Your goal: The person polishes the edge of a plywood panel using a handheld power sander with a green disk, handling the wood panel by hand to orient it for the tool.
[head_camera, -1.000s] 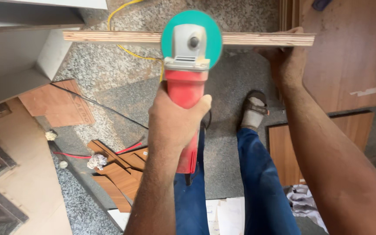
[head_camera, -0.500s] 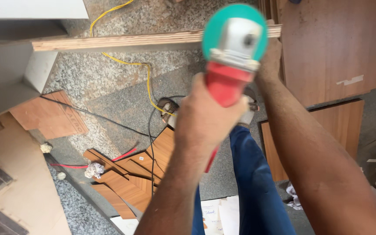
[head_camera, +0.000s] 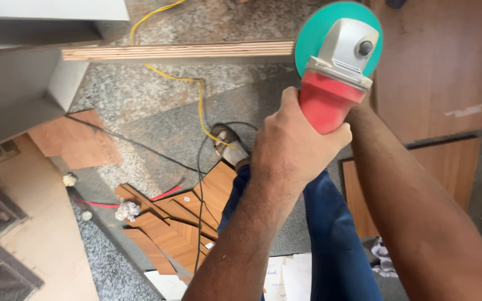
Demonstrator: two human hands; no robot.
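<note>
Head view
Left hand (head_camera: 294, 147): clamped round the red body of the grinder (head_camera: 336, 67)
Grinder: teal disc up beyond the knuckles, at the end of the plywood edge (head_camera: 179, 51)
Right hand: hidden behind the grinder, grip cannot be told
Offcuts (head_camera: 182, 223): on the floor, below-left of the left hand
Yellow cable (head_camera: 196, 92): left of the left hand

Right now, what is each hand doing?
Left hand: closed around the red grinder.
Right hand: hidden behind the grinder; cannot tell.

Angle grinder (head_camera: 337, 61) farther right along plywood edge (head_camera: 179, 51)
</note>
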